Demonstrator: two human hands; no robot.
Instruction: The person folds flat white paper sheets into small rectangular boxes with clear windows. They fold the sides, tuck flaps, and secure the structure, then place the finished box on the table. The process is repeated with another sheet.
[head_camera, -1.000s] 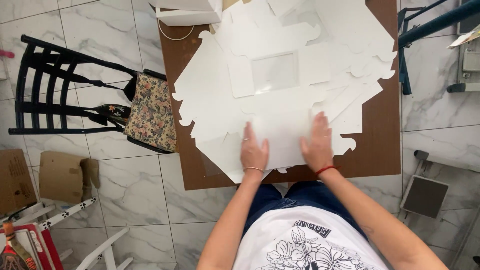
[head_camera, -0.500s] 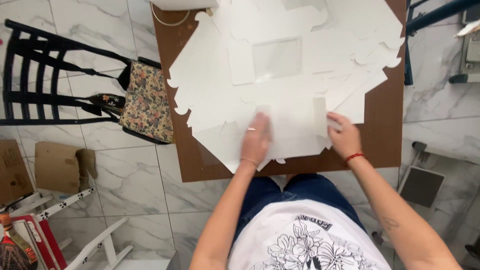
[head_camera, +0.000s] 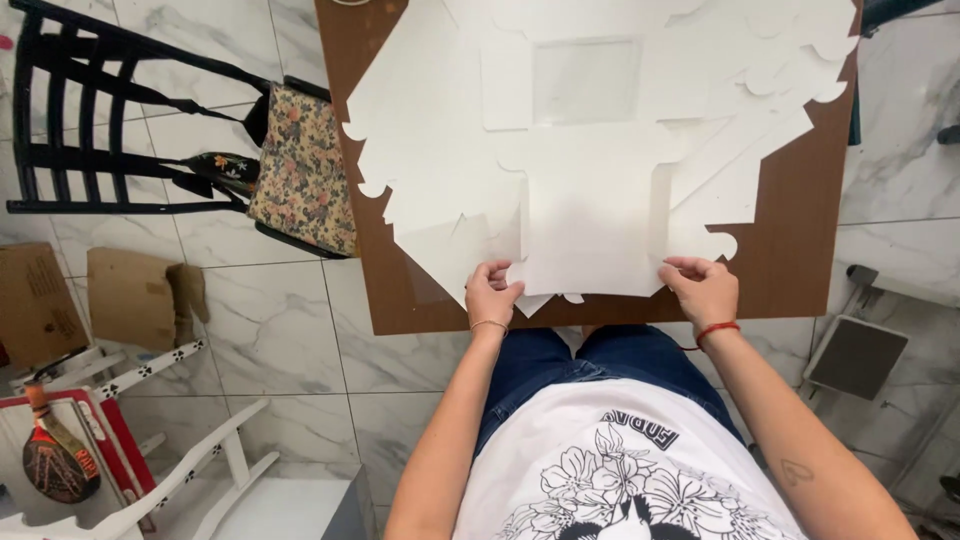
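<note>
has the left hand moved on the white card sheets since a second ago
Yes. The left hand has slid back from lying flat on the white die-cut card sheets to their near edge, close to the brown wooden table's front edge.

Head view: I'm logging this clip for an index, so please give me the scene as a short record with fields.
Setting: brown table on a marble tile floor
On table: stack of flat white cardboard cutouts, one with a clear window
Left hand: grips the near-left corner of the top sheet
Right hand: grips the near-right corner of the same sheet
Left of table: black chair with a floral bag
</note>
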